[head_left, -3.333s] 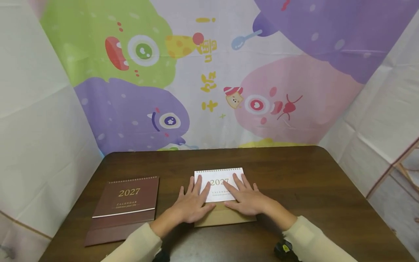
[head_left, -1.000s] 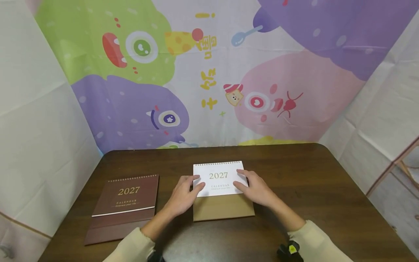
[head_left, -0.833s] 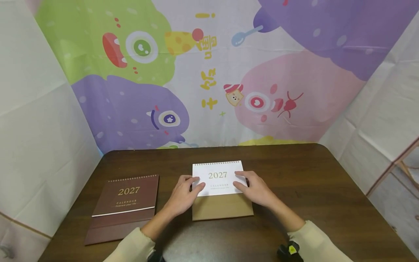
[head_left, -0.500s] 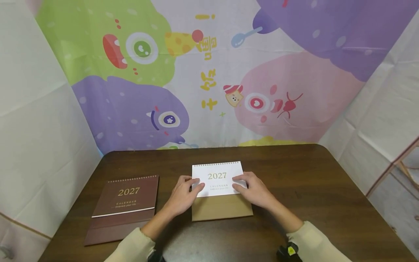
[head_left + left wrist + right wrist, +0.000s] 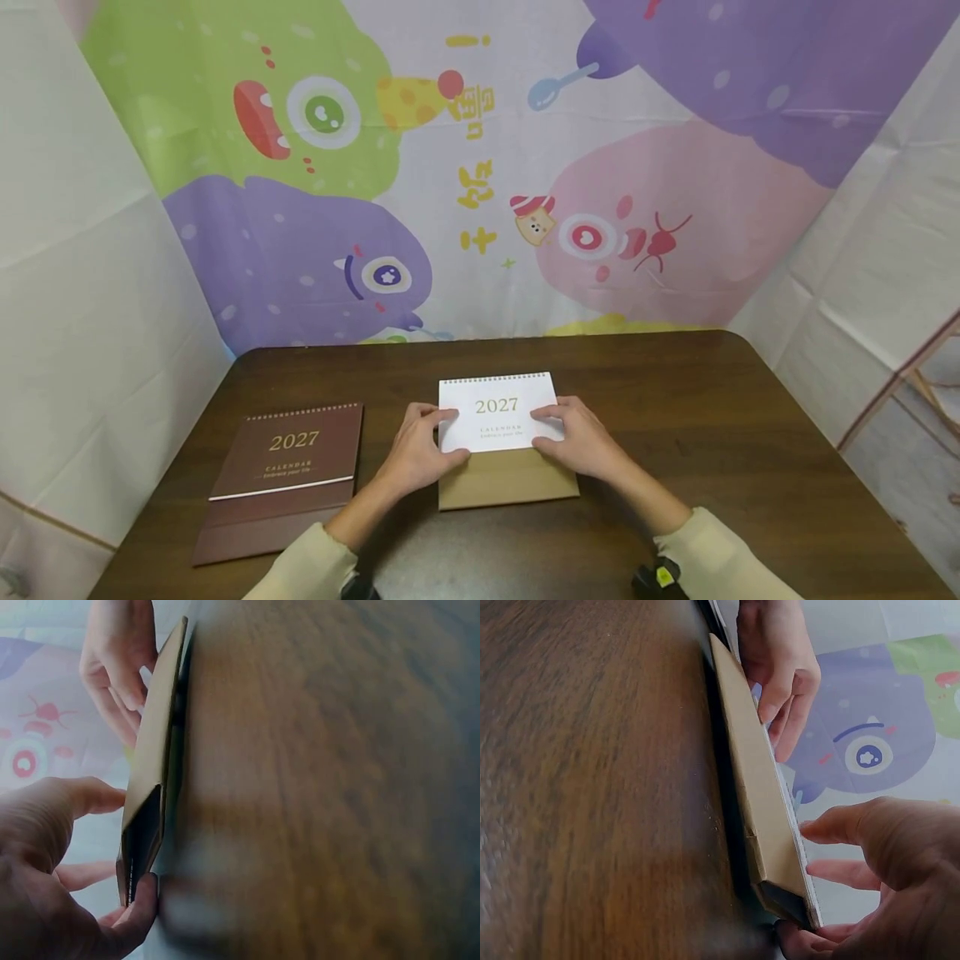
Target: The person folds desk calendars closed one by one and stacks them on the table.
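Note:
A desk calendar (image 5: 508, 479) with a white "2027" page, a spiral-bound top and a tan base lies in front of me, folded nearly flat. My left hand (image 5: 415, 450) holds its left edge, thumb near the bottom of the page and index finger higher up. At the opposite edge my right hand (image 5: 587, 442) grips it in the same way. The left wrist view shows fingers curling under the side of the tan base (image 5: 152, 735), where a dark hollow opens at its end. From the right wrist, the base (image 5: 761, 791) sits close over the table.
A maroon "2027" desk calendar (image 5: 281, 454) lies on the left of the dark wooden table (image 5: 675, 392). Behind the table hangs a cartoon-printed cloth (image 5: 487, 167), with white cloth (image 5: 840, 242) at the sides.
Earlier both hands lay spread over the white page; they have since moved to the calendar's side edges. Over the last half second the thumbs slid down towards the page's lower edge.

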The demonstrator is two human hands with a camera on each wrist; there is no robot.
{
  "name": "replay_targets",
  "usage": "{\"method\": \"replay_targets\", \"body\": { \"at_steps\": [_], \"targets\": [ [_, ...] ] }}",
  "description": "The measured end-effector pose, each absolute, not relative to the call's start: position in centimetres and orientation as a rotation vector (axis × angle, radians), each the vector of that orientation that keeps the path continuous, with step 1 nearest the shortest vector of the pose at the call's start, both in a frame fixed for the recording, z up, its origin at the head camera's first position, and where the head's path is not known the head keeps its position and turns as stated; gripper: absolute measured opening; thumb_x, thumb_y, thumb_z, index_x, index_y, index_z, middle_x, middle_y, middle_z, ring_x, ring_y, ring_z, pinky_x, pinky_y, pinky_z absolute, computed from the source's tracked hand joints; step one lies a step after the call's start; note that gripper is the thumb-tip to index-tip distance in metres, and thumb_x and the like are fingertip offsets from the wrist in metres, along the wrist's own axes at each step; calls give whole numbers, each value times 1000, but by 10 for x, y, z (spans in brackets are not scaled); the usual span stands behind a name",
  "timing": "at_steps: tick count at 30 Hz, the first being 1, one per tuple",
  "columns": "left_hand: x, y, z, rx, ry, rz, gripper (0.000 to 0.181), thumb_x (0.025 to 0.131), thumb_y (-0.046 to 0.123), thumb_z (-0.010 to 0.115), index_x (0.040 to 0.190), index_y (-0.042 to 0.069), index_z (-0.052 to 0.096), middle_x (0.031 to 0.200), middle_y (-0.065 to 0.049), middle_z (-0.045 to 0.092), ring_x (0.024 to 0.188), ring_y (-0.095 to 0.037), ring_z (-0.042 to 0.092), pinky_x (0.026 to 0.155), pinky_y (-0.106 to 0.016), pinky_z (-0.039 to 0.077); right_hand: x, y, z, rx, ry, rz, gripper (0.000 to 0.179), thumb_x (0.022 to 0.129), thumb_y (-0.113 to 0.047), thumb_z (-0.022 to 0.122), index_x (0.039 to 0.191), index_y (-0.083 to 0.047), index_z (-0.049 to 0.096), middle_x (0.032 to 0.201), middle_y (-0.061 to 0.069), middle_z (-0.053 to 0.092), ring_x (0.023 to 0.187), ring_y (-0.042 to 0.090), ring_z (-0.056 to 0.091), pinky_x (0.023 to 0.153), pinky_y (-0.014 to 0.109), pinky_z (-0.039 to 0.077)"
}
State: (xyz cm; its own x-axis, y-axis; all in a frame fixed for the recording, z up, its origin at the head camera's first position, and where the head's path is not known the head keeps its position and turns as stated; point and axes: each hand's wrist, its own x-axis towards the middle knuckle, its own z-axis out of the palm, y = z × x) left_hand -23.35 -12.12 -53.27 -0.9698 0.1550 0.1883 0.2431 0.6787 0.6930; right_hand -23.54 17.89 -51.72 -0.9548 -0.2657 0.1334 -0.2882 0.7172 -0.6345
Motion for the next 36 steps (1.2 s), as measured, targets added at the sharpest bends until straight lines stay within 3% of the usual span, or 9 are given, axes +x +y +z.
{"method": "replay_targets", "body": {
  "at_steps": [4, 9, 16, 36],
  "targets": [
    [-233, -122, -531, -332, -2794, -1179, 65, 80, 25, 99, 139, 7, 79, 148, -29, 60, 137, -45, 62, 112, -62, 57, -218, 168, -483, 418, -2926, 1132, 43, 92, -17, 90, 132, -4, 82, 151, 34, 64, 144, 52, 60, 122, 70, 48],
    [-240, -126, -537, -357, -2800, -1133, 67, 78, 27, 100, 139, 7, 79, 147, -28, 61, 136, -43, 63, 112, -60, 57, -224, 171, -498, 442, -2908, 1090, 45, 90, -19, 94, 131, -6, 82, 148, 34, 65, 141, 51, 60, 117, 66, 52],
    [-242, -131, -535, -353, -2808, -1104, 68, 79, 30, 100, 140, 9, 79, 149, -26, 60, 136, -43, 64, 112, -60, 57, -215, 162, -476, 411, -2943, 1113, 44, 93, -14, 92, 134, -4, 81, 153, 36, 61, 147, 53, 57, 122, 70, 48],
    [-227, -165, -508, -346, -2836, -1138, 64, 84, 29, 96, 140, 6, 78, 148, -30, 60, 135, -48, 62, 110, -63, 57, -219, 138, -481, 522, -2883, 1139, 42, 95, -19, 89, 134, -4, 82, 147, 35, 64, 140, 49, 61, 116, 65, 53]
  ]
}}
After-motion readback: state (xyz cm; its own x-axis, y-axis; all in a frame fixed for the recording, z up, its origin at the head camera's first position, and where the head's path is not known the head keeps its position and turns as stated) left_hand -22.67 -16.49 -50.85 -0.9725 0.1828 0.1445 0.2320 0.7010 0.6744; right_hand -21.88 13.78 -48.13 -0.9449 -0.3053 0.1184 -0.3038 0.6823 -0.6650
